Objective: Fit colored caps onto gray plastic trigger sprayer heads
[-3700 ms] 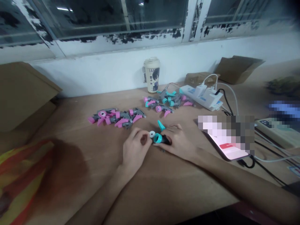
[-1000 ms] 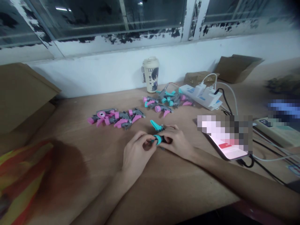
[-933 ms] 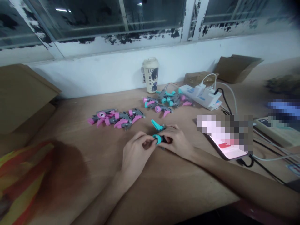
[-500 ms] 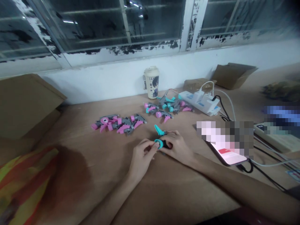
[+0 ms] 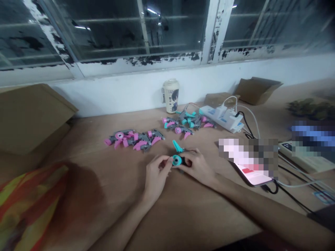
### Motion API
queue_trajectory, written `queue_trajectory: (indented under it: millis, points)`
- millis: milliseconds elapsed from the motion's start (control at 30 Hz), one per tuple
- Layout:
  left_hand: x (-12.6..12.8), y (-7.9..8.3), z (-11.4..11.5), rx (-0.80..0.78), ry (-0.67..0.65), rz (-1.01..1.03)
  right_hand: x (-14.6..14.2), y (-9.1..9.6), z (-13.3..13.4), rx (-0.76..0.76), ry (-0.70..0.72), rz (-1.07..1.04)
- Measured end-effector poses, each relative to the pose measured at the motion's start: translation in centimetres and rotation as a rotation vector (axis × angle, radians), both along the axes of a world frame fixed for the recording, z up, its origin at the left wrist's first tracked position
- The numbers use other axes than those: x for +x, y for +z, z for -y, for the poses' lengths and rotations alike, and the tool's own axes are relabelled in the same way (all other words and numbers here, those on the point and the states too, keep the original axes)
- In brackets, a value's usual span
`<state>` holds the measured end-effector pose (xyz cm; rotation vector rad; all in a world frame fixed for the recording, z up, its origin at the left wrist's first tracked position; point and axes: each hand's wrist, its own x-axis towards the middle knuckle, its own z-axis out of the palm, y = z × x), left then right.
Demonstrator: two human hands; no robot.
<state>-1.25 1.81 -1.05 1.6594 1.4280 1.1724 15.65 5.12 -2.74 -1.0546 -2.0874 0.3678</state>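
My right hand (image 5: 199, 167) grips a small dark sprayer head with a teal trigger and teal round collar (image 5: 177, 160), held just above the wooden table (image 5: 183, 209). My left hand (image 5: 157, 172) pinches the collar end of the same piece with thumb and fingertips. Whether a small white part still sits in the collar is too blurred to tell. A row of pink-and-grey sprayer heads (image 5: 134, 138) lies beyond my left hand. A mixed pile of teal and pink ones (image 5: 187, 122) lies farther back.
A paper coffee cup (image 5: 171, 95) stands by the wall. A white power strip (image 5: 222, 118) with plugs and cables lies at the right, near a phone (image 5: 255, 174). Cardboard boxes sit at the left (image 5: 28, 115) and back right (image 5: 258, 90). Orange-yellow cloth (image 5: 23, 205) fills the lower left.
A white ring held by my left hand beside the teal collar 3.7 s ago is no longer visible; my fingers now press on the collar. The camera has tilted up a little.
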Motion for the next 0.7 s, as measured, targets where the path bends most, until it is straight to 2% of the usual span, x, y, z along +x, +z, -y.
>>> queue_trajectory:
  millis: [167, 300, 333, 500, 600, 700]
  points:
    - [-0.4, 0.2, -0.2, 0.05, 0.13, 0.187, -0.6, 1.6, -1.3, -0.025, -0.106, 0.001]
    - [-0.7, 0.2, -0.5, 0.033, 0.166, 0.316, -3.0, 3.6, -4.6, 0.0, -0.128, 0.173]
    - [-0.7, 0.2, -0.5, 0.032, 0.168, 0.337, -3.9, 4.1, -5.7, 0.02, -0.121, 0.268]
    - [-0.5, 0.1, -0.5, 0.032, 0.158, 0.363, -9.0, 5.8, -10.1, 0.037, -0.047, 0.39]
    - [-0.5, 0.0, -0.6, 0.018, 0.156, 0.375, -11.0, 6.1, -11.2, 0.055, 0.014, 0.434]
    - [-0.5, -0.1, -0.7, 0.006, 0.151, 0.374, -11.1, 6.1, -11.3, 0.069, 0.058, 0.442]
